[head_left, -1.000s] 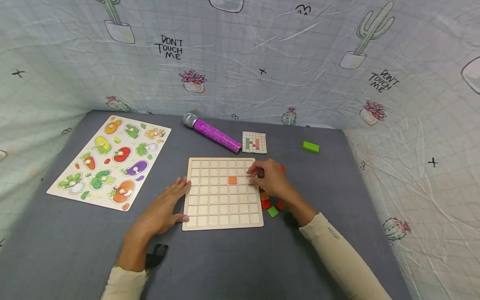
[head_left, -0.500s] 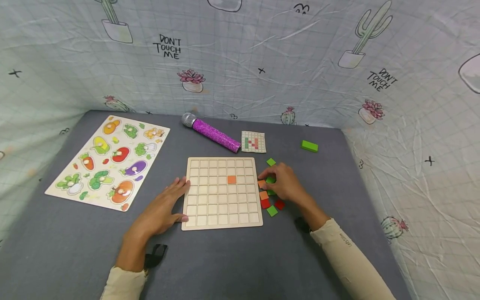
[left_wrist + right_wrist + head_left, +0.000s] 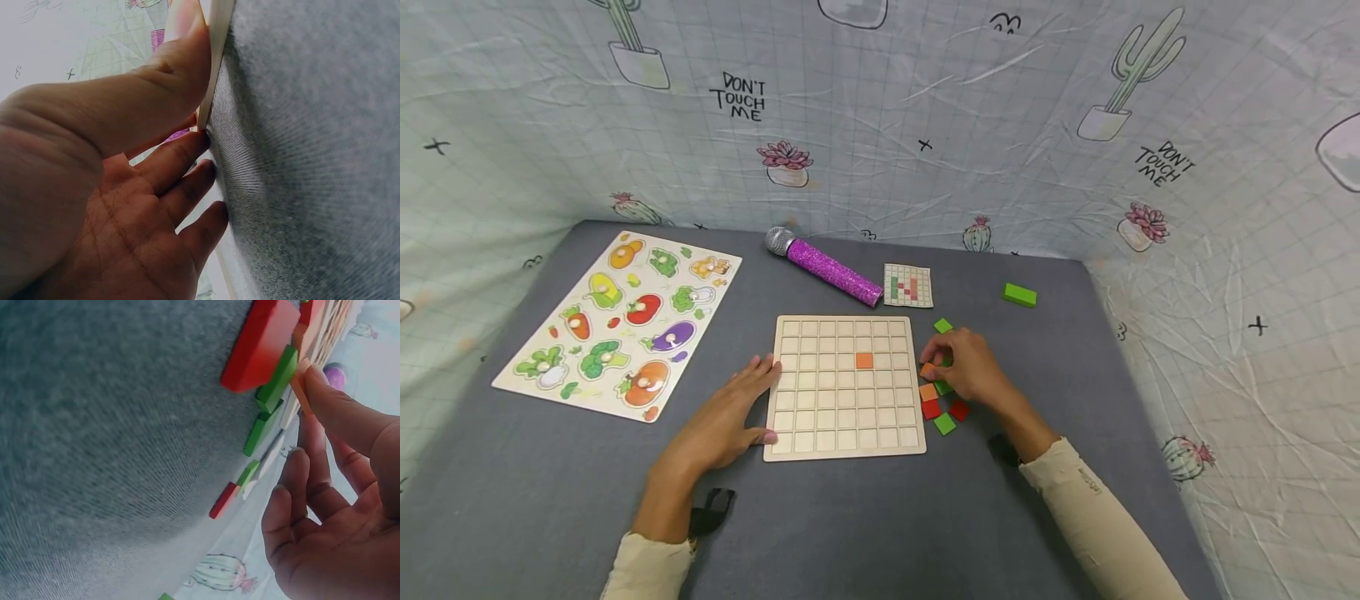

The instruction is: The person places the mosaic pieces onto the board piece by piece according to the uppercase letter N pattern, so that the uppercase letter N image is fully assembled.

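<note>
**Right hand point(image 3: 962, 362) pinches an orange tile point(image 3: 928, 370) beside the grid board point(image 3: 835, 379)**

In the head view we take the board as our dial, 12 being its far side. The left hand point(image 3: 730, 417) lies at 9 o'clock, fingers extended, fingertips and thumb at the edge. The right hand is at 3 o'clock, with its tile just off the board among loose tiles point(image 3: 931, 409) in green, orange and red that run from 2 to 4 o'clock. One placed tile point(image 3: 864, 361), also orange, sits in a cell toward 1 o'clock from the middle. Only here do we see the full layout: vegetable puzzle point(image 3: 636, 342) toward 10, purple microphone point(image 3: 835, 271) at 12, pattern card point(image 3: 908, 285) at 1, green block point(image 3: 1019, 295) at 2.

The left wrist view gives us the palm, hidden from above: the thumb meets the board's rim near 12 o'clock of the frame, the other fingers reach out uncurled, grasping nothing.

The right wrist view shows us the grip at 2 o'clock: thumb and index finger together on the tile, remaining fingers loosely bent. We also find a far red tile point(image 3: 224, 500) near 5 o'clock, which the hand hides in the head view.
</note>
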`<state>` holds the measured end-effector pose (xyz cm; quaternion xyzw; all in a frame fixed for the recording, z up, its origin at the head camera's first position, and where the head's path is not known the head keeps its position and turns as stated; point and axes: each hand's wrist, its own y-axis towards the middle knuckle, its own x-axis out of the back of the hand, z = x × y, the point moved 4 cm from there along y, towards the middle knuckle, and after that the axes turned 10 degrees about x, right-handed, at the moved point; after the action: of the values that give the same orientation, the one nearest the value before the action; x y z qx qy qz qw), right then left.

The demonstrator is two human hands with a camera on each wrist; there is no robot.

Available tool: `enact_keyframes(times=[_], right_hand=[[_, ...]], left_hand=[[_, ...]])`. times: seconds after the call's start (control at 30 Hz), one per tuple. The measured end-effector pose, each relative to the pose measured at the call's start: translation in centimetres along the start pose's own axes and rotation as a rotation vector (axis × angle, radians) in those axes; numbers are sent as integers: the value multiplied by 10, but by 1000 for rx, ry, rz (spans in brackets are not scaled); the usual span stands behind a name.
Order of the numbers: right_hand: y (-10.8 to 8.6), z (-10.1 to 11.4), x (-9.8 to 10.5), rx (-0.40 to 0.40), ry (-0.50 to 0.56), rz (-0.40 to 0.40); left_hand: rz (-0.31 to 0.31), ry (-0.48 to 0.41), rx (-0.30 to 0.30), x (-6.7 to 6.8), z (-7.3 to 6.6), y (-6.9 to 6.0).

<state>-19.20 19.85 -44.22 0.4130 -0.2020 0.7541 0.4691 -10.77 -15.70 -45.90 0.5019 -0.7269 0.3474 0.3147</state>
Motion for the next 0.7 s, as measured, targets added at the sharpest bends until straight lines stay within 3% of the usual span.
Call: enact_keyframes(times=[0.23, 0.37, 0.7], right_hand=[[-2, 5, 2, -58, 36, -53], [-1, 12, -3, -78, 33, -54], [6, 37, -20, -69, 142, -34]], left_hand=[[0, -12, -9, 1, -1, 0], [0, -12, -10, 1, -1, -1], [-16, -8, -26, 2, -3, -2]])
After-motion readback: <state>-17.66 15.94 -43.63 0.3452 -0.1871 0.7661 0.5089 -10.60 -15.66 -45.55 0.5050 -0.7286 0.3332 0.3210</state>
